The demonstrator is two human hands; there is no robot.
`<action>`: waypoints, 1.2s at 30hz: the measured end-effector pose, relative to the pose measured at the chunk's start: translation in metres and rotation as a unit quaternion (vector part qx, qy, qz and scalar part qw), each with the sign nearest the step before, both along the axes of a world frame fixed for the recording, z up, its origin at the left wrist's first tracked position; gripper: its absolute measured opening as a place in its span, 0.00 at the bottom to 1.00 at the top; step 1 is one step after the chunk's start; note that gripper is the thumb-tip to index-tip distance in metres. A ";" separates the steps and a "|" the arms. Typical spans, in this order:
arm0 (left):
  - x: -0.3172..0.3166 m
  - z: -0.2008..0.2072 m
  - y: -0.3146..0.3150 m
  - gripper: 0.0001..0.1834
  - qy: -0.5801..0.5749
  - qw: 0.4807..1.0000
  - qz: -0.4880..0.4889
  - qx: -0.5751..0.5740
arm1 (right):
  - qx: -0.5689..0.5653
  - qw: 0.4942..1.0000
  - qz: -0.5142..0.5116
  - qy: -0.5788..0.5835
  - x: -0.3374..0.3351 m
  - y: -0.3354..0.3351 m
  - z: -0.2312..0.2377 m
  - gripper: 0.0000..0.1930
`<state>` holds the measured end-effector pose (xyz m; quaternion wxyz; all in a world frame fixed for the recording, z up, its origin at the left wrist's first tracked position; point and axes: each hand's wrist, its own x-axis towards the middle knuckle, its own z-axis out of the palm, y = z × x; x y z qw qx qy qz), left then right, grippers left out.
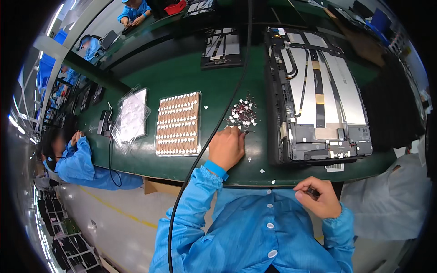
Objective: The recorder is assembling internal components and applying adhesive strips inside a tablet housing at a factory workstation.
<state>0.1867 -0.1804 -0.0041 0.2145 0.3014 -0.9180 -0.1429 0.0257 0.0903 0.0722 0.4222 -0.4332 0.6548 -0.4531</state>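
My left hand (227, 148) rests on the green bench at the near edge of a loose pile of small white-tipped parts with thin dark and red leads (242, 113). Its fingers are curled, and their tips are partly hidden, so what they pinch cannot be made out. Over the bench's front edge, near my body, my right hand (320, 199) is closed round a small dark object (312, 193) whose kind is unclear. Left of the pile lies a tray of brown strips with rows of white dots (178, 123).
At right stands a stack of opened flat device housings (318, 91); another housing (221, 48) lies farther back. A black cable (213, 132) hangs across the view. Clear plastic sheets (132, 116) lie beyond the tray. A co-worker in blue (75, 159) sits at left.
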 end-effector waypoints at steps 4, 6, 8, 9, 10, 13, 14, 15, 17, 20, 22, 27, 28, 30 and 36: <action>0.006 -0.003 0.000 0.06 0.047 0.999 0.019 0.003 | 0.019 1.000 0.014 -0.019 0.005 -0.008 0.000 0.08; 0.012 0.003 0.003 0.06 0.077 0.996 0.027 0.034 | 0.019 0.999 0.018 -0.020 0.012 -0.016 -0.001 0.08; 0.019 0.011 0.009 0.02 0.148 0.986 0.024 0.078 | 0.000 1.000 0.010 -0.024 0.024 -0.026 -0.004 0.08; 0.024 0.016 0.014 0.02 0.147 0.986 0.022 0.078 | 0.000 1.000 0.008 -0.025 0.031 -0.032 -0.005 0.08; 0.029 0.021 0.020 0.03 0.171 0.984 -0.006 0.054 | 0.004 0.999 -0.011 -0.049 0.040 -0.040 -0.006 0.08; 0.050 0.037 0.036 0.07 0.196 0.979 -0.058 0.013 | -0.014 0.993 -0.059 -0.104 0.069 -0.064 -0.025 0.09; 0.057 0.042 0.041 0.08 0.208 0.973 -0.103 -0.005 | -0.036 0.987 -0.088 -0.132 0.078 -0.070 -0.031 0.11; 0.062 0.045 0.046 0.09 0.220 0.964 -0.147 -0.023 | -0.033 0.987 -0.089 -0.131 0.085 -0.076 -0.032 0.11; 0.073 0.047 0.057 0.11 0.225 0.958 -0.177 -0.020 | -0.081 0.955 -0.099 -0.269 0.096 -0.085 -0.031 0.13; 0.083 0.051 0.067 0.14 0.231 0.948 -0.219 -0.011 | -0.029 0.951 -0.061 -0.302 0.086 -0.082 -0.022 0.13; 0.084 0.051 0.070 0.15 0.240 0.943 -0.232 -0.002 | -0.021 0.945 -0.040 -0.322 0.086 -0.081 -0.025 0.12; 0.077 0.066 0.072 0.14 0.214 0.955 -0.200 0.038 | -0.046 0.972 -0.056 -0.224 0.079 -0.076 -0.031 0.10; 0.077 0.066 0.073 0.14 0.205 0.956 -0.206 0.046 | -0.044 0.972 -0.055 -0.225 0.079 -0.077 -0.029 0.10; 0.079 0.064 0.074 0.14 0.190 0.960 -0.203 0.044 | -0.026 0.989 -0.059 -0.135 0.077 -0.077 -0.021 0.09; 0.079 0.063 0.080 0.11 0.197 0.957 -0.177 0.119 | -0.113 0.992 -0.046 0.005 0.075 -0.079 -0.016 0.13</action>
